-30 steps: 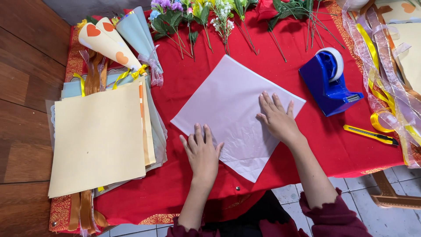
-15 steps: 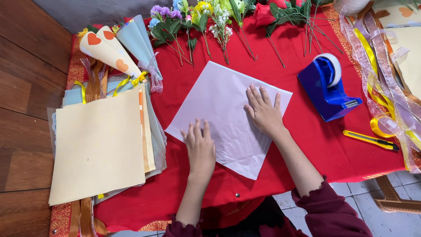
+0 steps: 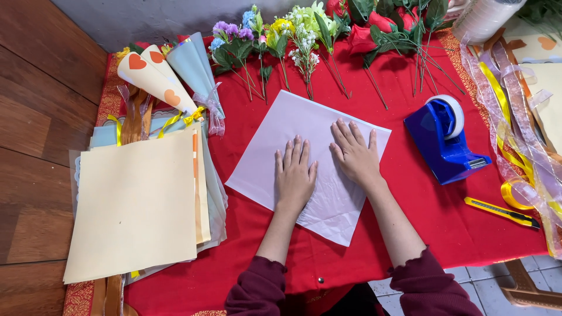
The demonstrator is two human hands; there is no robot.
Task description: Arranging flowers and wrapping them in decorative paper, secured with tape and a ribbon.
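Nearest the camera, two maroon sleeves are seen at the bottom edge, and both hands are laid flat, fingers spread and palms down, on a sheet of white tissue paper [image 3: 304, 152]; nothing is gripped by either. The left hand [image 3: 294, 175] is placed on the middle of the sheet, and the right hand [image 3: 353, 153] just beside it, toward the sheet's right edge. Compared with a second ago, both hands have been drawn further up the sheet and closer together, so that they now lie almost side by side; the sheet itself is turned cornerwise as before on the red tablecloth [image 3: 445, 216]. From this, a smoothing of the paper may be judged to be under way.

To the left, a stack of cream paper sheets [image 3: 137, 205] is shown, with rolled paper cones [image 3: 157, 79] bearing orange hearts beyond it. To the right, a yellow utility knife [image 3: 502, 212] and a blue tape dispenser [image 3: 448, 143] are set well apart from the sheet, and loose ribbons [image 3: 521, 140] are draped at the table's edge. Farthest off, artificial flowers [image 3: 304, 35] are laid in a row along the far side of the cloth.
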